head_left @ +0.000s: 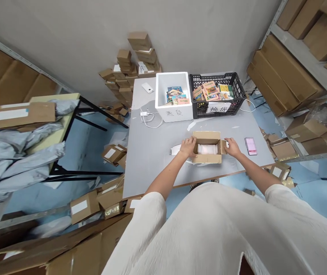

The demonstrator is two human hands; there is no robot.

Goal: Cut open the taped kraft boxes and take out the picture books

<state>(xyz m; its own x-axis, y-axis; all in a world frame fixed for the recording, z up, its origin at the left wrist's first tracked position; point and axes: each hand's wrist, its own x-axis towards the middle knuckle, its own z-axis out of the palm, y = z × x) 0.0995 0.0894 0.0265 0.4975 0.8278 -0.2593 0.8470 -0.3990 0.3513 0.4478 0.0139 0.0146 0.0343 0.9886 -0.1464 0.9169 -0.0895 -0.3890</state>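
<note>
An open cardboard box sits near the front of the grey table, its flaps spread outward. Inside it lies a pale pinkish bundle that looks wrapped in clear plastic; what it contains I cannot make out. My left hand grips the left end of the box, thumb toward the inside. At the other end, my right hand pinches the right end flap between thumb and fingers. A white item, partly hidden by my left hand, lies flat beside the box.
Behind the box stand a white foam bin and a black plastic crate, both holding booklets. A phone lies at right, a white device and cable at left. Cardboard boxes and grey parcels surround the table.
</note>
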